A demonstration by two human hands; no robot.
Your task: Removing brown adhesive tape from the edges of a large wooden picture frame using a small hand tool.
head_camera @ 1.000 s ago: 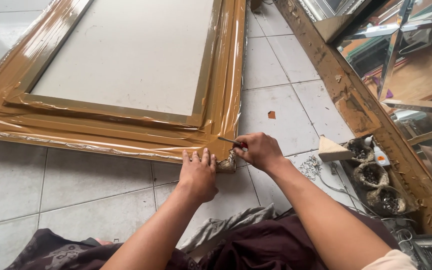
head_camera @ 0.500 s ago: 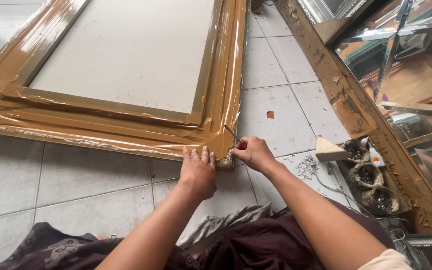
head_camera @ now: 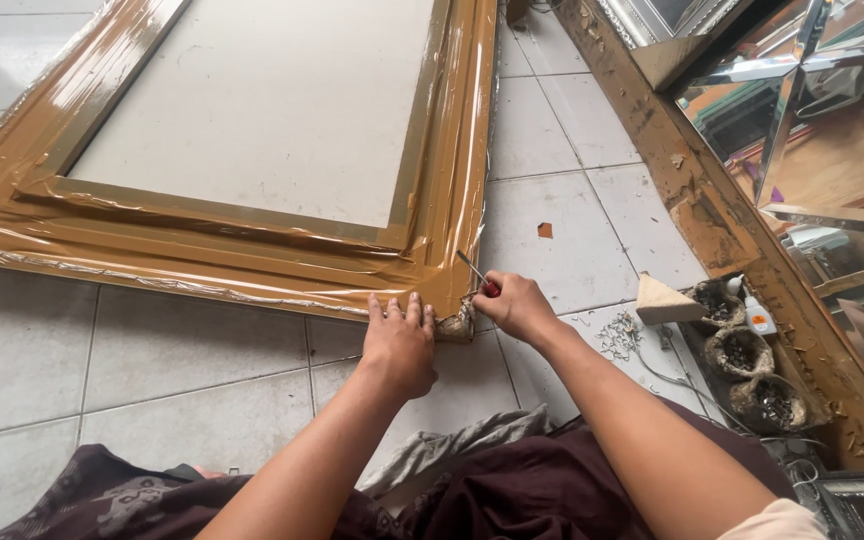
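On tile floor [head_camera: 182, 390], right hand [head_camera: 517, 305] fingers pinch screwdriver [head_camera: 477, 275] at frame [head_camera: 442, 240] corner.

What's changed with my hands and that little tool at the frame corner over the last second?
Very little. The right hand has slid slightly along the frame's right edge, keeping the thin red-handled tool pinched, its tip at the taped edge of the frame. The left hand stays pressed flat on the frame's near corner. Nothing was picked up or let go.
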